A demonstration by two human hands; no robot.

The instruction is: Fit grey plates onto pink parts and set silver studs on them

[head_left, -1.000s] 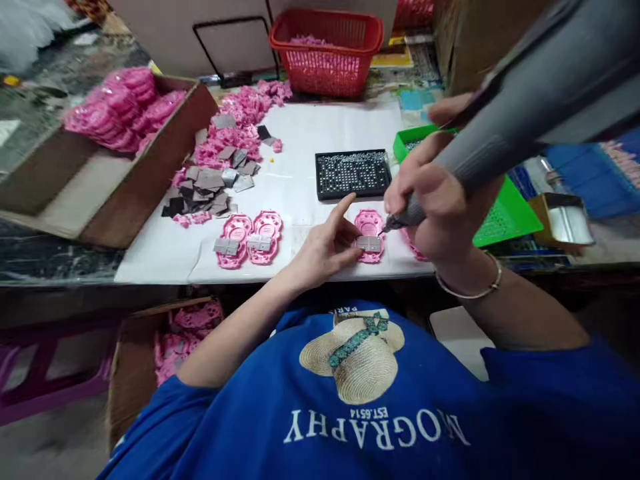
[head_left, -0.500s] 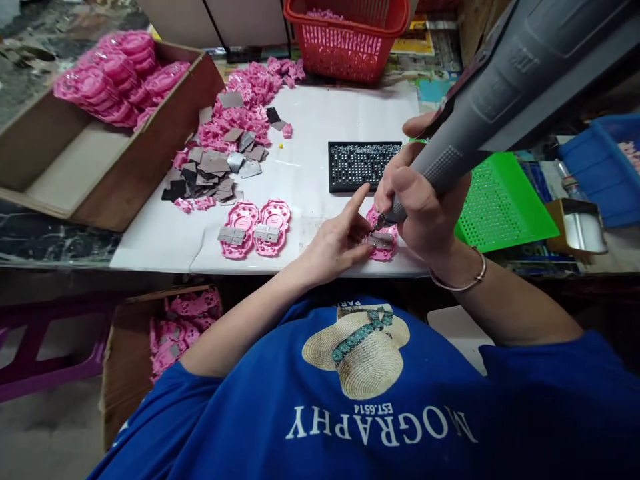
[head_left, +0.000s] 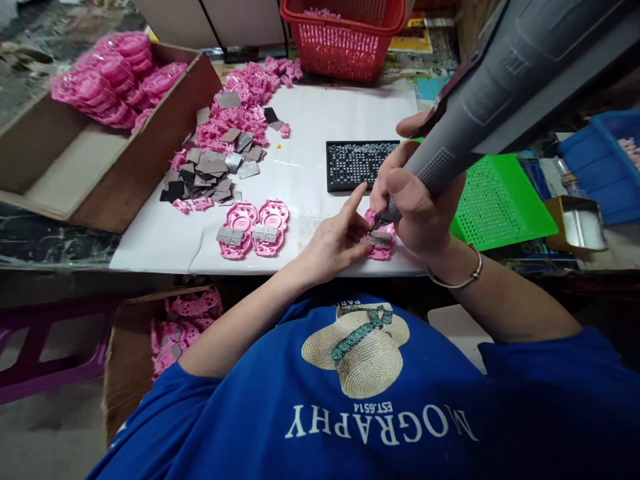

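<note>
the white worktop (head_left: 310, 133) spans the view. at its left end sits the open cardboard box (head_left: 135, 143), holding bagged pink parts (head_left: 107, 80). the large grey power driver (head_left: 480, 107) slants down from the upper right, gripped by the right hand (head_left: 420, 207), its fingers closed around the lower body. the red basket (head_left: 345, 47) stands at the back, with pink pieces inside. the green perforated tray (head_left: 493, 203) lies to the right of the right hand, the blue bin (head_left: 595, 167) beyond it. a heap of small pink pieces (head_left: 245, 100) and loose metal plates (head_left: 213, 167) lies beside the box. the black screw tray (head_left: 350, 167) is just beyond the left hand (head_left: 330, 247). two pink shells (head_left: 273, 217), each bearing plates, lie side by side at the front edge. the worked pink shell (head_left: 383, 253) lies flat between the hands, a grey plate (head_left: 383, 241) across it; the left hand's thumb and index finger are spread wide at its left side, and the driver's tip meets the area by the plate's upper left; exact contact is unclear.
</note>
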